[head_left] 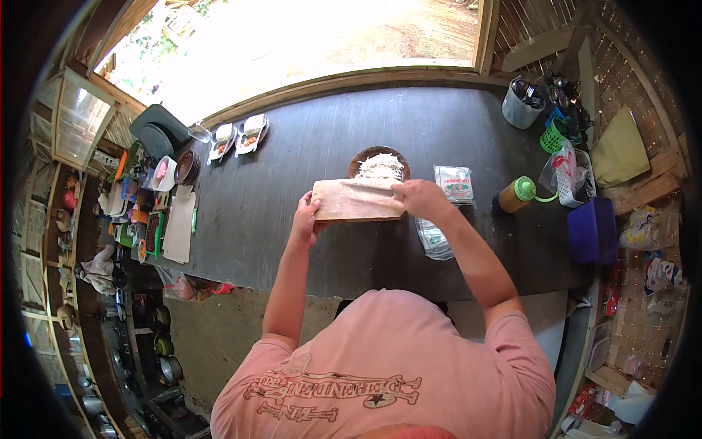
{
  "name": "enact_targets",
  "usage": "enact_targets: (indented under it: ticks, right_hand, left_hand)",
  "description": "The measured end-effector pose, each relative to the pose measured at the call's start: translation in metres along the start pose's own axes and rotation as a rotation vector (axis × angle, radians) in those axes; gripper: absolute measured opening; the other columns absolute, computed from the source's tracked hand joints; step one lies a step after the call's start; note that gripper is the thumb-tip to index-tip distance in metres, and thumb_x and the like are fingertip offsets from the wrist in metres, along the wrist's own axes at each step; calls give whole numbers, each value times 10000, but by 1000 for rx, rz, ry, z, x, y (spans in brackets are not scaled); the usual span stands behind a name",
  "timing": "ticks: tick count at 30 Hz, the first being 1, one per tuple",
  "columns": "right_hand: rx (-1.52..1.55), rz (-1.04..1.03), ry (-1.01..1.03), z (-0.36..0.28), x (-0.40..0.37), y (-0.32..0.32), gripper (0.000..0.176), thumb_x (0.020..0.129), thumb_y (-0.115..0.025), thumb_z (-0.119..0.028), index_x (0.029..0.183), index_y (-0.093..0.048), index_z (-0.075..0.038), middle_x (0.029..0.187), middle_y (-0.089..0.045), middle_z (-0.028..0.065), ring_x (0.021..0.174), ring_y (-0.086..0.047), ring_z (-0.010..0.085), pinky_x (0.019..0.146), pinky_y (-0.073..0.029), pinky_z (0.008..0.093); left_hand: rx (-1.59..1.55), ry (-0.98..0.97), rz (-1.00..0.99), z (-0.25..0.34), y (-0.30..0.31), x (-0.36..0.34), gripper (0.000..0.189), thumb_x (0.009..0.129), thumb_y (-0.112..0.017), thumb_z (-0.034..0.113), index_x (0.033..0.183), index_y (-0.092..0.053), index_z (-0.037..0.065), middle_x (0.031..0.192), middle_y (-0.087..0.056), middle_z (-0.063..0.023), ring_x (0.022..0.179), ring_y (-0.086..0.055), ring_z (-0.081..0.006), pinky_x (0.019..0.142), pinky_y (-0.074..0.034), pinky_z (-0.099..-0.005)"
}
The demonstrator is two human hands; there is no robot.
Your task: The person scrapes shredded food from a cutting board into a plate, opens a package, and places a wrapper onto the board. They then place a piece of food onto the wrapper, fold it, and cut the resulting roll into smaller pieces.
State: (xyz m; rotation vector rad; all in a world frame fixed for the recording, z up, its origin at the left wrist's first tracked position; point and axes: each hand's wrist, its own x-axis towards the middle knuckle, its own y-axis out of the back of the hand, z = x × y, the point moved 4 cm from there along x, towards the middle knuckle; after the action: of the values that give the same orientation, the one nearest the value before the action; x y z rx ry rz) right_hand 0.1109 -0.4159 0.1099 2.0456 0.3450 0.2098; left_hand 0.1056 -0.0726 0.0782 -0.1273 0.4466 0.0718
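Observation:
My left hand is closed around the left end of a wooden cutting board, which is held above the dark table. In my right hand is a knife, its blade lying along the board's far edge. Just beyond that edge stands a round brown bowl with white shredded food in it. The near part of the bowl is hidden by the board.
The dark table holds plastic packets and a green-capped bottle on the right. A purple container and a utensil bucket stand farther right. Two small food trays sit back left.

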Motion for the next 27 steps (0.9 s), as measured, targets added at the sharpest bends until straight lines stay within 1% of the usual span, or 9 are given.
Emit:
enact_targets:
  ticks: [2, 4, 9, 14, 16, 17, 20, 23, 27]
  right_hand:
    - [24, -74, 86, -19, -9, 0, 262, 1091, -638, -335, 1199, -785, -147, 1101, -797, 146, 1093, -772, 366, 935, -610, 512]
    - [0, -69, 87, -19, -5, -5, 278, 1094, -634, -342, 1218, -787, -145, 1095, -796, 155, 1079, -777, 375, 928, -618, 513]
    - [-174, -56, -93, 19, 27, -11, 253, 1100, -629, -324, 1174, -788, -142, 1088, -795, 154, 1039, -792, 365, 873, -637, 524]
    - [-130, 41, -65, 31, 15, 0, 212, 1085, -656, -320, 1157, -782, -165, 1040, -780, 120, 1041, -782, 357, 876, -632, 520]
    - [11, 20, 53, 25, -3, 10, 205, 1081, -662, -336, 1142, -774, -175, 1023, -771, 103, 1059, -769, 352, 878, -624, 524]
    - [-31, -48, 47, 29, -7, 11, 224, 1088, -646, -357, 1141, -765, -176, 1014, -768, 97, 1063, -762, 352, 877, -618, 532]
    - [-70, -81, 2, 54, -2, -3, 247, 1106, -617, -364, 1164, -761, -173, 1026, -767, 103, 1065, -760, 353, 881, -617, 535]
    - [-149, -18, -69, 77, 7, -17, 251, 1116, -601, -356, 1181, -756, -169, 1045, -767, 108, 1070, -759, 356, 884, -617, 541]
    - [-55, 41, -85, 48, -10, -2, 242, 1113, -606, -340, 1200, -754, -170, 1055, -765, 114, 1070, -758, 361, 883, -615, 549]
  left_hand:
    - [-7, 8, 1, 1, -1, 3, 560, 1110, -570, 191, 1639, -410, 101, 1411, -670, -105, 1117, -756, -202, 786, -697, -373]
    - [8, 16, 0, 3, -2, 6, 562, 1110, -568, 192, 1641, -409, 99, 1412, -671, -109, 1117, -756, -203, 783, -697, -374]
    - [46, 36, -7, 10, -6, 7, 569, 1111, -564, 191, 1648, -407, 92, 1411, -671, -114, 1128, -753, -209, 787, -693, -375]
    - [51, 32, 3, 6, 5, 11, 559, 1109, -561, 189, 1641, -423, 87, 1408, -669, -106, 1148, -740, -199, 802, -686, -364]
    - [48, 25, 1, 2, 14, 13, 554, 1107, -563, 185, 1636, -429, 86, 1408, -668, -106, 1151, -738, -200, 811, -686, -366]
    - [46, 19, -5, 1, 18, 14, 549, 1106, -564, 182, 1630, -435, 84, 1409, -666, -106, 1155, -735, -201, 821, -685, -369]
    - [8, 30, -16, 0, 24, 11, 545, 1103, -571, 179, 1623, -442, 80, 1411, -663, -105, 1164, -732, -203, 837, -684, -373]
    - [8, 20, 0, -4, 32, 7, 547, 1101, -578, 180, 1621, -443, 77, 1412, -661, -105, 1155, -736, -203, 835, -689, -375]
    - [4, 14, 15, -1, 40, -7, 553, 1105, -577, 181, 1628, -434, 75, 1421, -659, -108, 1164, -737, -205, 836, -691, -377]
